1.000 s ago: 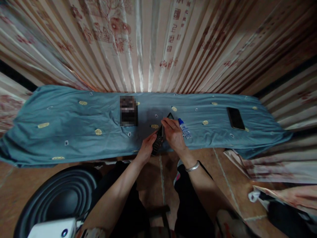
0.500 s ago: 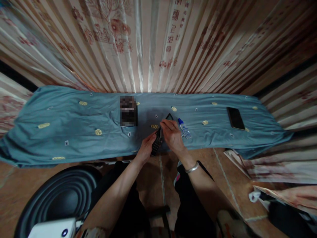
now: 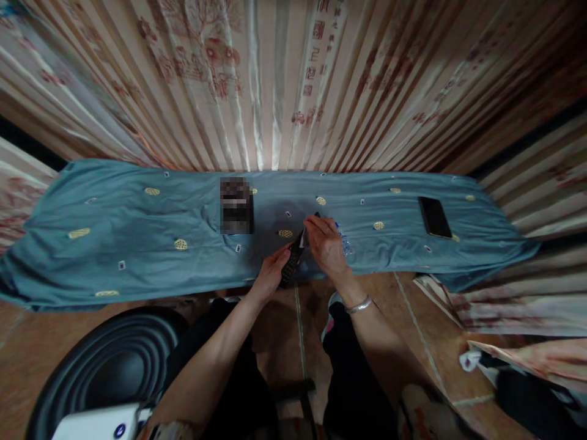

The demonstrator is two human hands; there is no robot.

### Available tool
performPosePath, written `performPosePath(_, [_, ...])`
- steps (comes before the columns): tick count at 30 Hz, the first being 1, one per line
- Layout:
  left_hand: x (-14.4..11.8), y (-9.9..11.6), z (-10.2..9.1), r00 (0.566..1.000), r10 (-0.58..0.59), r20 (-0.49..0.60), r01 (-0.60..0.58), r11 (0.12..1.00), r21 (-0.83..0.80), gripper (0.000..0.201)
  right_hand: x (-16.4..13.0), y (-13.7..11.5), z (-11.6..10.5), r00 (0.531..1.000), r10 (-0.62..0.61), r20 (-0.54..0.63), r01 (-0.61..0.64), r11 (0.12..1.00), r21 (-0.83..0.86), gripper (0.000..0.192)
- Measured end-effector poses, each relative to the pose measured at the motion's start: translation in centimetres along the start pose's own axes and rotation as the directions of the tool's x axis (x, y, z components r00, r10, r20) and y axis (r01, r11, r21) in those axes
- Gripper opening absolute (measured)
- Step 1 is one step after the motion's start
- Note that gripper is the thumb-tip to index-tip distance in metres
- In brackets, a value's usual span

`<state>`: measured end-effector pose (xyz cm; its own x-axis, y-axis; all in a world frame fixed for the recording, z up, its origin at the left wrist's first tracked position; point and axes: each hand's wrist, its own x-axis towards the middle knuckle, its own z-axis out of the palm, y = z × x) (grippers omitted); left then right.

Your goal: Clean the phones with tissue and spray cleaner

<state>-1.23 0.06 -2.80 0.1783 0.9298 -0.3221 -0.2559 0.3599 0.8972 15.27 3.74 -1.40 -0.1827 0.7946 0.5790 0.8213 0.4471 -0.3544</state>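
Note:
My left hand (image 3: 270,275) grips the lower end of a black remote control (image 3: 292,264) with small buttons, held tilted over the near edge of a table under a blue cloth (image 3: 137,232). My right hand (image 3: 326,247) pinches a small pale piece at the remote's upper end (image 3: 301,242). A metal bracelet (image 3: 358,305) circles my right wrist. Just behind the right hand lies a small clear bottle with a blue cap (image 3: 343,241), partly hidden by the hand. A dark thin part (image 3: 316,215) shows past my fingertips.
A blurred dark rectangle (image 3: 236,205) lies on the cloth left of the hands. A black phone (image 3: 434,217) rests far right on the cloth. Patterned curtains (image 3: 275,79) hang behind. A black round bin (image 3: 114,360) and a white device (image 3: 101,421) sit at lower left.
My right hand has shifted slightly right and forward, now covering more of the bottle and the dark part behind it. The left hand keeps holding the remote in place.

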Motion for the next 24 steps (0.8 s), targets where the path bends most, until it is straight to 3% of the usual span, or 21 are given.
performPosePath(9, [-0.7, 0.4, 0.4, 0.997, -0.061, 0.048, 0.064, 0.996, -0.066, 0.054, 0.3, 2.7, -0.4, 0.974, 0.174, -0.147, -0.156, 0.980, 0.126, 0.033])
performPosePath(19, [-1.1, 1.0, 0.3, 0.986, -0.136, 0.098, 0.155, 0.963, -0.222, 0.051, 0.3, 3.3, -0.4, 0.906, 0.410, -0.107, -0.357, 0.875, 0.327, 0.033])
performPosePath(24, [-1.1, 1.5, 0.2, 0.983, -0.156, 0.101, 0.178, 0.944, -0.276, 0.044, 0.2, 4.0, 0.0, 0.842, 0.537, -0.048, -0.444, 0.742, 0.503, 0.031])
